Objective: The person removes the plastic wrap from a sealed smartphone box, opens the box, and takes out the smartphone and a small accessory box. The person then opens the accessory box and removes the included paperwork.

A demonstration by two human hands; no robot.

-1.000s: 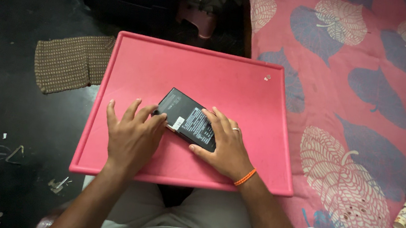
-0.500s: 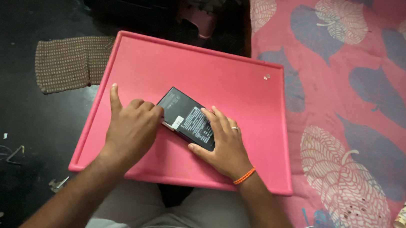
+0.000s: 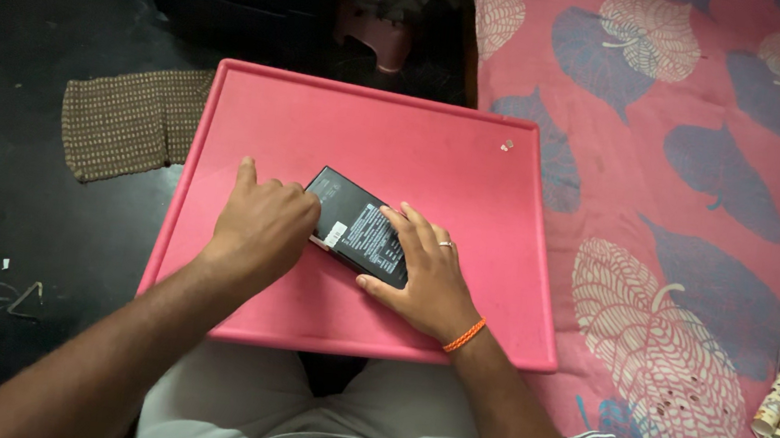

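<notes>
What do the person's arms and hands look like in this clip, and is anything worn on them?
Both forearms are bare, with no sleeves in view. The right hand has a thin silver-coloured ring on one finger and an orange braided band round the wrist. The left hand shows no ring, band or watch.

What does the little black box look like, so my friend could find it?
Look at the big pink tray on the person's lap. Near its middle lies a flat black box, turned slantwise, between the left hand and right hand. It is the only black thing there.
</notes>
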